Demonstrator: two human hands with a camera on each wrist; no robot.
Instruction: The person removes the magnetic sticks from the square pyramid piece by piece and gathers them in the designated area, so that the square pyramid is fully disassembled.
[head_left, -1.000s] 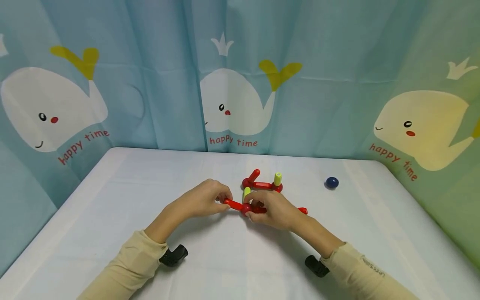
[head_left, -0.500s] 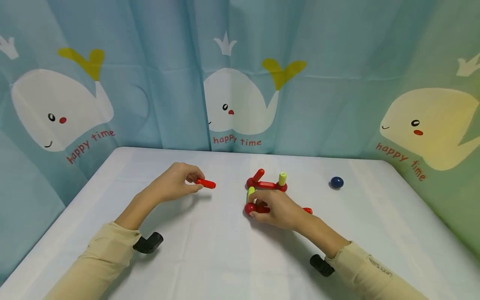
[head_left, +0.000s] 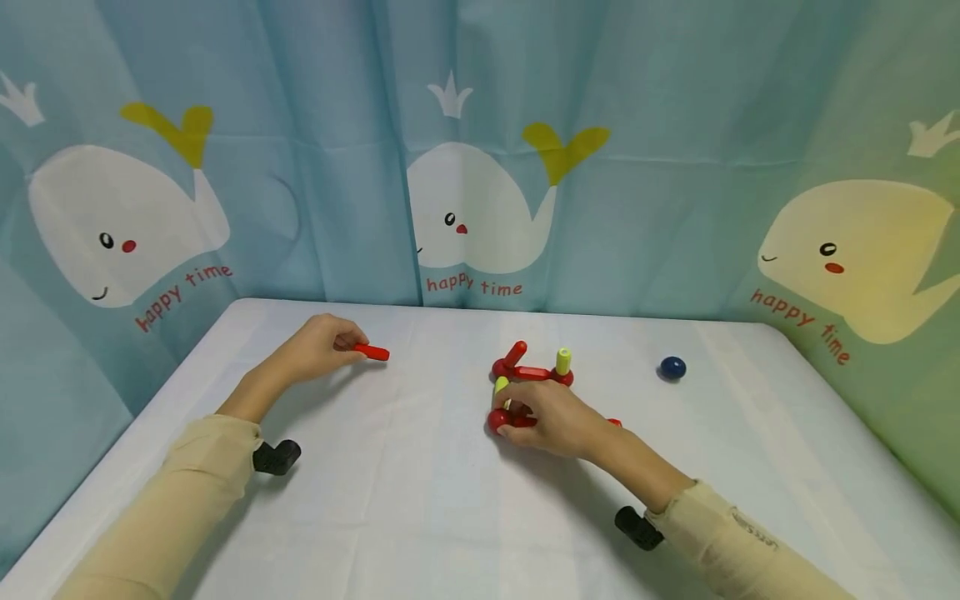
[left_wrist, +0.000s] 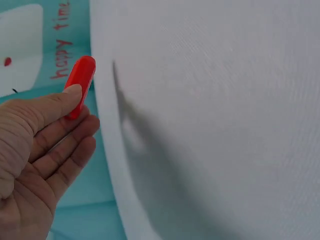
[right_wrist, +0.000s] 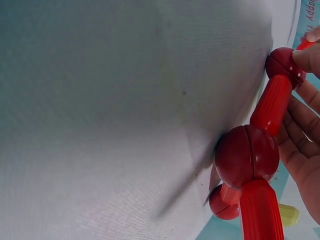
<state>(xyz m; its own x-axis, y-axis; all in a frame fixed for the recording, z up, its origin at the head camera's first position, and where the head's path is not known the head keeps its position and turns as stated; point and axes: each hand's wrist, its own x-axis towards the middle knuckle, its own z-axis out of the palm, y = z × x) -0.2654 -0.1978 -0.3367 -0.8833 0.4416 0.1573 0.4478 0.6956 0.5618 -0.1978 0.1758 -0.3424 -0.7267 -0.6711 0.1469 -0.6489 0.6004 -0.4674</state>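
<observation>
My left hand (head_left: 318, 348) pinches a short red rod (head_left: 372, 352) between thumb and fingers, above the table's left part. In the left wrist view the red rod (left_wrist: 82, 75) sticks out past the thumb tip. My right hand (head_left: 555, 418) holds a dark red ball (head_left: 498, 421) at the near left corner of a ball-and-rod construction. In the right wrist view, thumb and fingers grip that ball (right_wrist: 285, 64), and a red rod (right_wrist: 271, 105) joins it to another red ball (right_wrist: 247, 156). My right hand hides part of the construction in the head view.
Behind the right hand, a red rod (head_left: 532, 373) links two red balls; a yellow-green rod (head_left: 563, 361) stands on one. A dark blue ball (head_left: 672, 367) lies farther right on the white table (head_left: 420, 500). A whale-print curtain (head_left: 337, 192) hangs behind and at the sides.
My left hand has moved left and away from the construction, taking the red rod from beside the corner ball. My right hand has stayed on that ball.
</observation>
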